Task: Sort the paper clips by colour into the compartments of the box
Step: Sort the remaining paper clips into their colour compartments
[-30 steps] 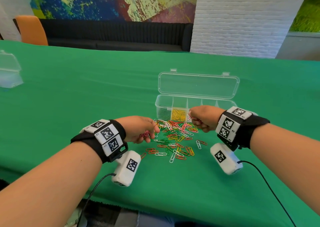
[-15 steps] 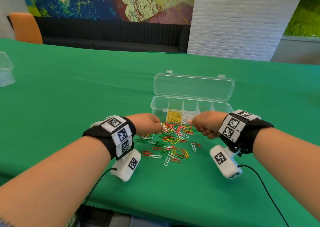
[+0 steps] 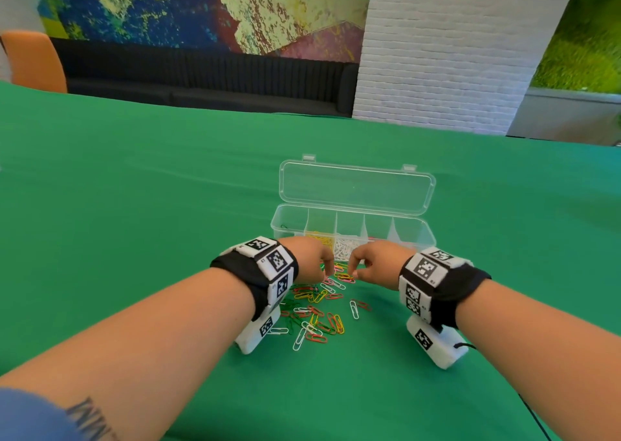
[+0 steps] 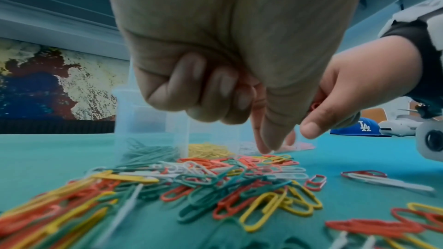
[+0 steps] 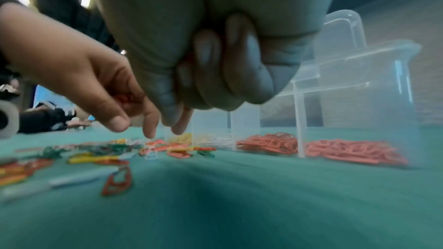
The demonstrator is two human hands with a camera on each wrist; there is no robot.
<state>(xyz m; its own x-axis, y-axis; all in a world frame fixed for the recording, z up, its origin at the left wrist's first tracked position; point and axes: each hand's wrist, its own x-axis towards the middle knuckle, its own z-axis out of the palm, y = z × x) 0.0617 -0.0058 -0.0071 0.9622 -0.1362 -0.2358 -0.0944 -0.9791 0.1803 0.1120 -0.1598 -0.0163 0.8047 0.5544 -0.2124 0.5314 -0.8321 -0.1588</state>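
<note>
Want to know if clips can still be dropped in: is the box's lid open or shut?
Open. The clear lid stands up behind the compartment box, so the compartments are uncovered.

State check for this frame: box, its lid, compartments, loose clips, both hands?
box: on the table, open
lid: raised upright behind
compartments: green, yellow, white, red clips inside
loose clips: mixed pile, unsorted, before the box
left hand: fingers curled, holds red clips
right hand: fingers curled, holds red clips
</note>
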